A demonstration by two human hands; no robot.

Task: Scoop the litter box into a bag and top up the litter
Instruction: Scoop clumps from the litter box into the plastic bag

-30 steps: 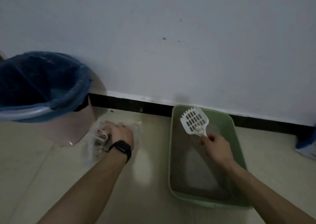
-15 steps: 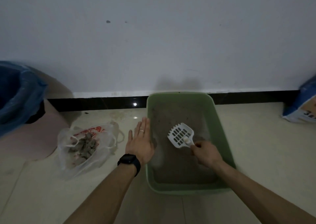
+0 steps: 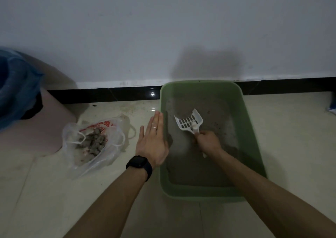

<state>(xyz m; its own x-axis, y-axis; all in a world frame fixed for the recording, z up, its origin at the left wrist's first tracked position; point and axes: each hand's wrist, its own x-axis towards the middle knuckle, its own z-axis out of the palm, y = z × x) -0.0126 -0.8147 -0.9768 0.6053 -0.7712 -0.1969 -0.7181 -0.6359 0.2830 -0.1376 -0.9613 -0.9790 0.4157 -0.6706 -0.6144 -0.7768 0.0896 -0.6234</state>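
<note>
— Pale floor tiles (image 3: 54,201) lie under you, and both your bare forearms reach forward over them.
— And my hands?
— Your left hand (image 3: 152,143), with a black watch (image 3: 139,164) on the wrist and a ring (image 3: 154,127) on one finger, is flat, its fingers straight and together. It sits at the left rim of the green litter box (image 3: 196,194), but I cannot tell whether it touches the rim. Your right hand (image 3: 207,142) is wrapped round the handle of the white slotted scoop (image 3: 189,122).
— Where is the scoop?
— Inside the box, with its head over the grey litter (image 3: 190,165) and pointing toward the far end. I cannot tell if it touches the litter.
— The bag?
— The clear plastic bag (image 3: 112,147) lies on the floor just left of your left hand. Its mouth is open and there are grey clumps (image 3: 94,142) inside. Farther left stands a pink bin (image 3: 51,121) with a blue liner (image 3: 16,96). Beyond, a black skirting (image 3: 109,95) runs along the foot of the white wall (image 3: 163,29), and the box's far end is close to it.
</note>
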